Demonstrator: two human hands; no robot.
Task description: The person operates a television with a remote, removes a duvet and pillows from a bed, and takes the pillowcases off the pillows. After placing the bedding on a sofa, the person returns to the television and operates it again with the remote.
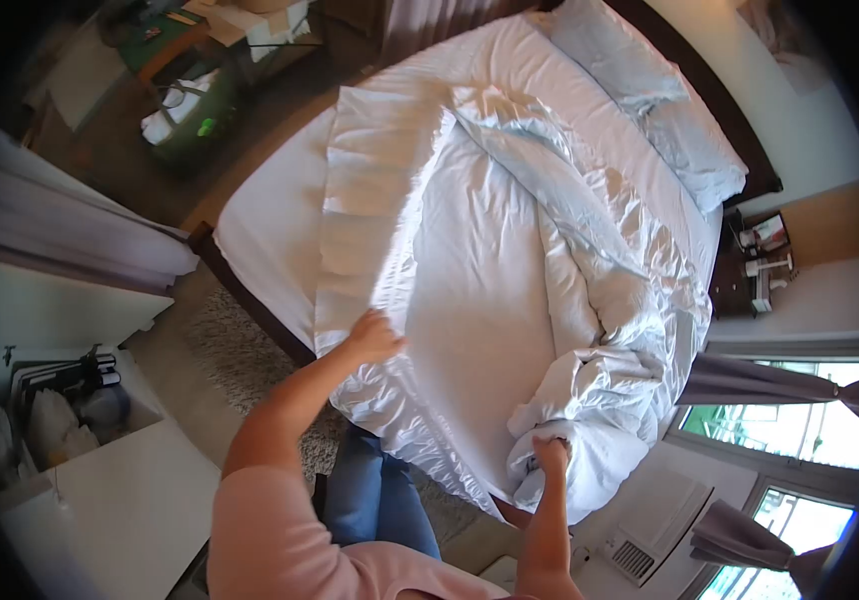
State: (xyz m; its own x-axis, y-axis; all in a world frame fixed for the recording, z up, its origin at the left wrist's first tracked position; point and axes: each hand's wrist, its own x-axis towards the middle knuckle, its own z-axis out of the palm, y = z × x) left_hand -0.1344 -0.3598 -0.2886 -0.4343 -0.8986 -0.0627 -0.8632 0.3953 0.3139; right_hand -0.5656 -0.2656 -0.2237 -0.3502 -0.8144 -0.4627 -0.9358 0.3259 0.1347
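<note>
across the bed (272,222), rumpled white bedding (590,290), near curtained windows (808,428)

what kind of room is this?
Most likely a bedroom in a home: a large bed with pillows at its head and rumpled white bedding fills the middle, with a curtain hanging at the left of the view.

The duvet (595,390) is smooth cloth, the rug (235,345) rough.

You're in home bedroom: wide white-sheeted bed (268,225), dark wooden headboard (724,100), plump pale pillows (695,150), shaggy grey rug (235,350).
</note>
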